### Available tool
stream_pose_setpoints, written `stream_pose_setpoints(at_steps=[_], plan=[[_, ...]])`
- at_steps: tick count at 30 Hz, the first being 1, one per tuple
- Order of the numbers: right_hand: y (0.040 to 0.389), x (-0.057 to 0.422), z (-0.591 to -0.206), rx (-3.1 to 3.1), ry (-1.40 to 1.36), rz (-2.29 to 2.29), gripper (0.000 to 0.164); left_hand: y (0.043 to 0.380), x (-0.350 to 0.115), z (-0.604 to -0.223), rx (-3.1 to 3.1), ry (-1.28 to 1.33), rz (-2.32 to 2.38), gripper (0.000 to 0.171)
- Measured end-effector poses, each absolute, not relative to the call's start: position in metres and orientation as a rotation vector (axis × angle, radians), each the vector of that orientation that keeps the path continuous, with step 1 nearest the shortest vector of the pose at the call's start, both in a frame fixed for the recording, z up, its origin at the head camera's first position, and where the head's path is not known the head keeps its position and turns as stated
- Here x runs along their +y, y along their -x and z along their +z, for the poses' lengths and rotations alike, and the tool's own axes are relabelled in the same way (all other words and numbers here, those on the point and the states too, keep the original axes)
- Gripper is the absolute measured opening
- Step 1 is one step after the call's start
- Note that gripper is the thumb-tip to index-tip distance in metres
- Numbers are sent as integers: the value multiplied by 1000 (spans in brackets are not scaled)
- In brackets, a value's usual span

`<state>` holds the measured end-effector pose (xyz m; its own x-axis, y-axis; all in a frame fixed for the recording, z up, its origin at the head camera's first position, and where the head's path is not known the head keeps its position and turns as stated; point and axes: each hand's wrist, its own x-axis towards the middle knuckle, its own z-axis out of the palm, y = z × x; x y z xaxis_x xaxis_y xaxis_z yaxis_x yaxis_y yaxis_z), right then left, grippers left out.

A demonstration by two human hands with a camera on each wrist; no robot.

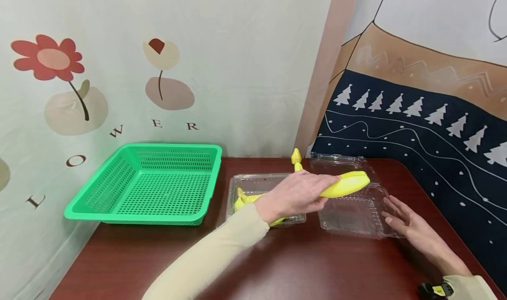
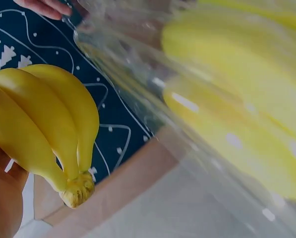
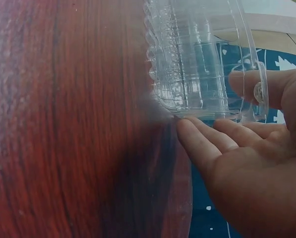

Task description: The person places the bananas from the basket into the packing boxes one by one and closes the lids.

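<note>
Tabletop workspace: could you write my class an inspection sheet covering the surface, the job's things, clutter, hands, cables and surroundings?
Surface: dark red wood-grain tabletop.
Job's things: yellow banana bunch; clear plastic container holding more yellow bananas; second clear plastic container, open, to its right.
Clutter: green perforated plastic basket, left of both containers.
Hands: left hand grips the bunch; right hand touches the second container's right edge.
Cables: nothing seen.
Surroundings: off-white flower-printed cloth behind; navy tree-printed cloth at right.
</note>
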<state>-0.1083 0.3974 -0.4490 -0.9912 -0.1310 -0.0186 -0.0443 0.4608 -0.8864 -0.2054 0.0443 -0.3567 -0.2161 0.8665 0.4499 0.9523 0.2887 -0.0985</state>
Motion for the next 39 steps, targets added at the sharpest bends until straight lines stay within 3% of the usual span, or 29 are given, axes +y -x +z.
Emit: stream_pose_setpoints(at_steps=[19,30,39], plan=[[110,395,-446,2730,161,-1362,72,187,123,-389,-2314,1737,-96,59],[108,398,-448,2748,164,-1334,76,184,134,-414,-2286,1660,-35,50],[109,400,-448,2747,192,-1370,75,179,141,-412,-2364,1666,15,49]])
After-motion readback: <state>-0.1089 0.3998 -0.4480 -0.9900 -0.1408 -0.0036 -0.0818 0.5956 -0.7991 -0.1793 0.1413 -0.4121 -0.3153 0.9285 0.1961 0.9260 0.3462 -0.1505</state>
